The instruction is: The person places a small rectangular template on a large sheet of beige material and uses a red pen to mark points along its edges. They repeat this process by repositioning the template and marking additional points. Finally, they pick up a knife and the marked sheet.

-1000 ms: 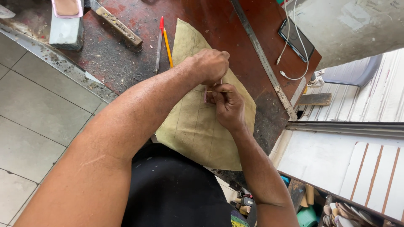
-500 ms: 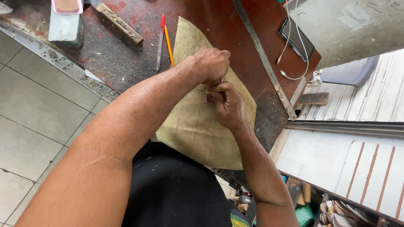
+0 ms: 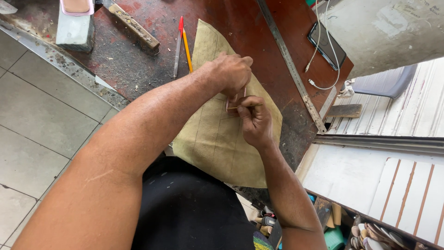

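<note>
A tan sheet of leather-like material (image 3: 217,139) with drawn lines lies on the dark red worktable (image 3: 152,28). My left hand (image 3: 233,71) is curled over a small pinkish piece (image 3: 230,102) pressed on the sheet. Just below it, my right hand (image 3: 255,121) pinches a thin stick-like tool (image 3: 243,107) whose tip touches that piece. Both hands sit close together near the sheet's middle.
A red pen (image 3: 178,44) and an orange pencil (image 3: 187,50) lie left of the sheet. A long metal ruler (image 3: 290,65) runs diagonally at right. Beyond it lie a phone (image 3: 327,44) with white cable, a wooden strip (image 3: 134,25), and a stone block (image 3: 74,28).
The hands have stayed at the same spot on the sheet; only the view has shifted slightly.
</note>
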